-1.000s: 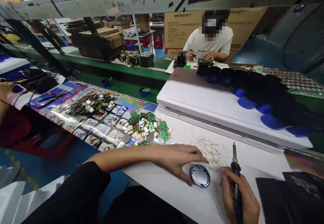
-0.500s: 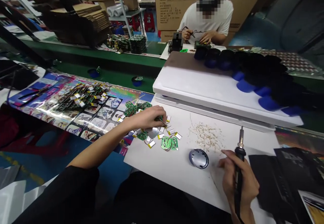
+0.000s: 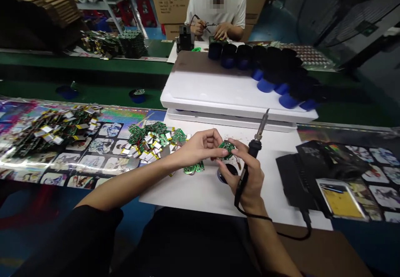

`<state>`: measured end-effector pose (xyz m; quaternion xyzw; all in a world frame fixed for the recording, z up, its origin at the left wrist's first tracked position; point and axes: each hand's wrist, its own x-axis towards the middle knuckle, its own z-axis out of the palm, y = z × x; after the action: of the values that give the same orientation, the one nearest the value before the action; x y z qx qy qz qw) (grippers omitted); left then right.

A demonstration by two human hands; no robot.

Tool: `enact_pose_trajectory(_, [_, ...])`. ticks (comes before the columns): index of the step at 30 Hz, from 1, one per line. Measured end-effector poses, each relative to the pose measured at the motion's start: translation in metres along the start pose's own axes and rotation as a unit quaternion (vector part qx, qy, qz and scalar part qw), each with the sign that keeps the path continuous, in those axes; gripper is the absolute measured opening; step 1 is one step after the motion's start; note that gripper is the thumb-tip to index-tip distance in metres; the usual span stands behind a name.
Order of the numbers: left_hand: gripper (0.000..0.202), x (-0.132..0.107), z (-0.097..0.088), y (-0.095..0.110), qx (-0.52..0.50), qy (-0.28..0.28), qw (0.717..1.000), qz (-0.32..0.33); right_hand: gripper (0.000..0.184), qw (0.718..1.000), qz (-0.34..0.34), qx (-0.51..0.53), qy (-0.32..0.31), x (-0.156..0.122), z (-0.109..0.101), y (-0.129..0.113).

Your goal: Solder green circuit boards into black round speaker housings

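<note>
Fingers (image 3: 216,153) of the left hand (image 3: 200,148) pinch what looks like a small green circuit board (image 3: 226,147) at the frame's centre, just beside the right hand (image 3: 248,177), curled around a slim black soldering iron (image 3: 245,166) angled upward.

A person in a white shirt (image 3: 215,10) sat across the way by big brown boxes (image 3: 165,1). Rows of dark blue cups (image 3: 229,56) stood on a white board (image 3: 200,85), with a green belt (image 3: 84,64) behind.
</note>
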<state>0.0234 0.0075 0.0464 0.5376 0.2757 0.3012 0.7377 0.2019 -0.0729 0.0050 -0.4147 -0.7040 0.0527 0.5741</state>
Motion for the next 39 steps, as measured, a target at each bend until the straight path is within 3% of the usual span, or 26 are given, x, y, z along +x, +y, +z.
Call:
enact_pose_trajectory(3, [0.047,0.001,0.002,-0.003,0.017,-0.017,0.999,0.021,0.071,1.0,-0.017,-0.018,0.009,-0.003,-0.005,-0.001])
enact_pose_trajectory(6, [0.048,-0.003,-0.004,-0.007,0.114,-0.071,0.989,0.054,0.07,0.999,-0.028,-0.035,0.007,-0.009,-0.022,0.004])
enact_pose_trajectory(10, [0.078,-0.012,-0.006,-0.031,0.307,-0.141,0.939,0.069,0.058,0.999,0.014,-0.029,0.026,-0.02,-0.046,0.016])
enact_pose_trajectory(13, [0.07,-0.014,-0.004,-0.052,0.373,-0.181,0.905,0.092,0.053,0.997,0.075,-0.004,0.021,-0.03,-0.055,0.022])
enact_pose_trajectory(15, [0.063,-0.012,-0.003,-0.059,0.417,-0.171,0.886,0.112,0.056,0.995,0.104,-0.002,0.001,-0.037,-0.056,0.023])
enact_pose_trajectory(17, [0.064,-0.01,-0.004,-0.059,0.474,-0.116,0.867,0.107,0.061,0.993,0.112,-0.018,-0.014,-0.042,-0.054,0.023])
enact_pose_trajectory(20, [0.08,-0.011,-0.009,-0.047,0.529,-0.042,0.847,0.034,0.065,0.993,0.11,-0.036,-0.02,-0.045,-0.049,0.022])
enact_pose_trajectory(23, [0.076,-0.016,-0.02,-0.026,0.509,-0.087,0.856,0.019,0.062,0.993,0.091,-0.053,-0.053,-0.041,-0.045,0.02])
enact_pose_trajectory(26, [0.033,-0.017,-0.034,-0.012,0.482,-0.137,0.864,0.051,0.056,0.988,0.059,-0.075,-0.123,-0.036,-0.041,0.017])
enact_pose_trajectory(28, [0.013,-0.015,-0.042,-0.009,0.464,-0.139,0.872,0.068,0.053,0.982,0.036,-0.082,-0.165,-0.033,-0.037,0.015])
enact_pose_trajectory(32, [0.015,-0.013,-0.047,-0.018,0.383,-0.107,0.913,0.09,0.051,0.975,0.016,-0.086,-0.204,-0.034,-0.025,0.013])
enact_pose_trajectory(39, [0.024,-0.021,-0.042,-0.038,0.292,-0.019,0.956,0.011,0.062,0.984,0.033,-0.034,-0.171,-0.039,-0.011,0.013])
